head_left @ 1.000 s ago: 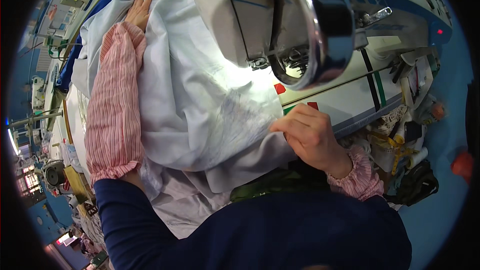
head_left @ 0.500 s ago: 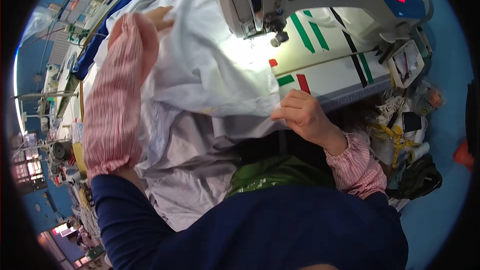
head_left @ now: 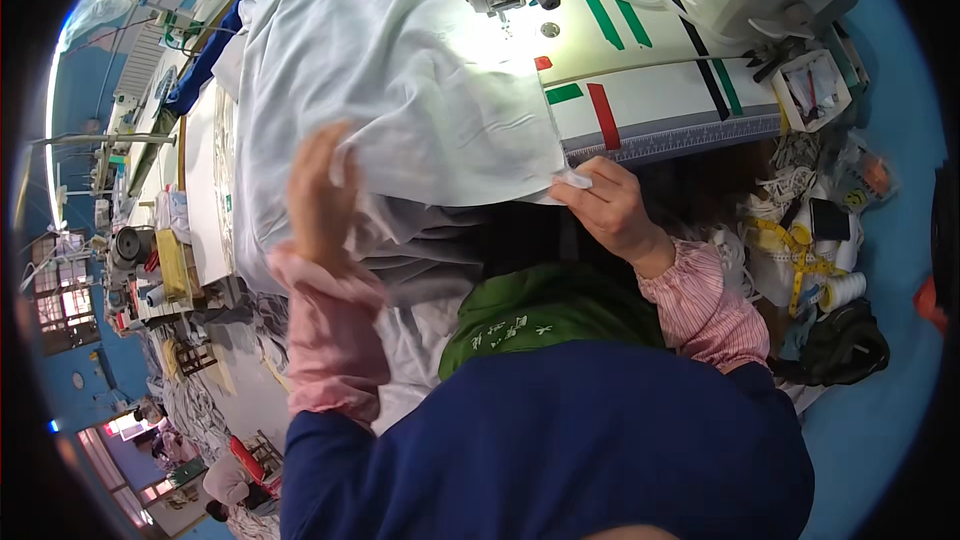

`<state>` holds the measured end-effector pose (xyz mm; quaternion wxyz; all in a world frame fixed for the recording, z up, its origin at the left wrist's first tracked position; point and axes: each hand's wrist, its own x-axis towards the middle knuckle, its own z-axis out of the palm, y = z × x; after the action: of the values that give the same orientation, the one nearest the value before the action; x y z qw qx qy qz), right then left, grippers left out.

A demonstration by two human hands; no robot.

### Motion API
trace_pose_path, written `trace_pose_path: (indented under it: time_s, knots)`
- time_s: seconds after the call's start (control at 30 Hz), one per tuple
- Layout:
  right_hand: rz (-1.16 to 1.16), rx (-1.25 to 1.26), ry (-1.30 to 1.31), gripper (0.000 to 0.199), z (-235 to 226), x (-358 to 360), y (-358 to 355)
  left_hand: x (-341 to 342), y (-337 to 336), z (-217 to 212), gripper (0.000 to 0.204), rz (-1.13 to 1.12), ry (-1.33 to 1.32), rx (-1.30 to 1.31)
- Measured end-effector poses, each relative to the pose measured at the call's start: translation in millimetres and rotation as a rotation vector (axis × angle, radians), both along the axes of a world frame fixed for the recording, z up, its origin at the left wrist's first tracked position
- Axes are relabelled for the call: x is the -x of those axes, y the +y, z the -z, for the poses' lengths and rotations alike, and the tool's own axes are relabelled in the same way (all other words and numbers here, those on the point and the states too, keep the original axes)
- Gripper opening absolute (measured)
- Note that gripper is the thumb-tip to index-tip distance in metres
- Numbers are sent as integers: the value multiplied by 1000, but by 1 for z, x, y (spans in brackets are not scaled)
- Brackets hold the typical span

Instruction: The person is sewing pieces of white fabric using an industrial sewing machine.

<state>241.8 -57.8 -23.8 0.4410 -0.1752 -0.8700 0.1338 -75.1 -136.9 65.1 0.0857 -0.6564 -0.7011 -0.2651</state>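
Pale cloth (head_left: 420, 100) lies smoother across the sewing table (head_left: 650, 95), right hand (head_left: 615, 210) pinching its near corner; left hand (head_left: 322, 195), too blurred to tell its grip, has drawn back, apparently leaving the edge readier to work.

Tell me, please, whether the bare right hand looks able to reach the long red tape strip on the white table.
Probably yes: the right hand, pinching the pale cloth at its corner, is close to the red tape strip, which lies uncovered.

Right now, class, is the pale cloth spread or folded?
Mostly spread: the pale cloth lies broad across the table, only loosely wrinkled, its corner pinched in the right hand.
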Motion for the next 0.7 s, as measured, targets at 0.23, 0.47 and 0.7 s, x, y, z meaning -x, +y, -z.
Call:
trace_pose_path:
  time_s: [0.23, 0.47, 0.7]
  knots:
    - [58, 0, -40, 18, -4, -5, -2, -123, 25, 35, 31, 553, -33, 87]
    - [50, -2, -128, 16, -12, 4, 14, -106, 55, 49, 34, 592, -14, 118]
    - [54, 75, -178, 20, -30, 23, 44, -81, 91, 52, 37, 626, 14, 124]
